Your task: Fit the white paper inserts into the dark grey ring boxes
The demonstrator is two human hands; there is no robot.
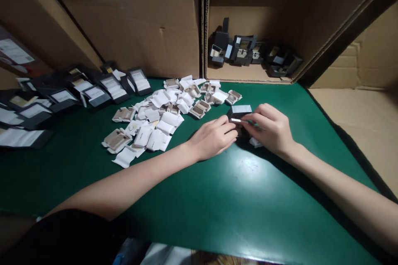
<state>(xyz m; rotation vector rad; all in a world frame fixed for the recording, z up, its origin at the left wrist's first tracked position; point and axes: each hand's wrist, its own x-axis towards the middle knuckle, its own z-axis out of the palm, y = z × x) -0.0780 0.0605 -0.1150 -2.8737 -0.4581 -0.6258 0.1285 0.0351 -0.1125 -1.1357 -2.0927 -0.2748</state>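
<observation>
Both hands meet over a small dark box (239, 114) with a pale top, resting on the green table (217, 198). My left hand (214, 135) curls its fingers against the box's left side. My right hand (271, 128) grips the box from the right, fingers pinched at its front edge. A small white piece (255, 142) lies under my right hand. A pile of white and beige inserts (161, 115) is spread just left of my hands.
Flat dark box blanks (62, 97) with white labels lie in rows at the far left. An open cardboard carton (248, 72) at the back holds several assembled dark boxes (248, 51). Cardboard walls stand behind the table; its right edge runs past my right arm.
</observation>
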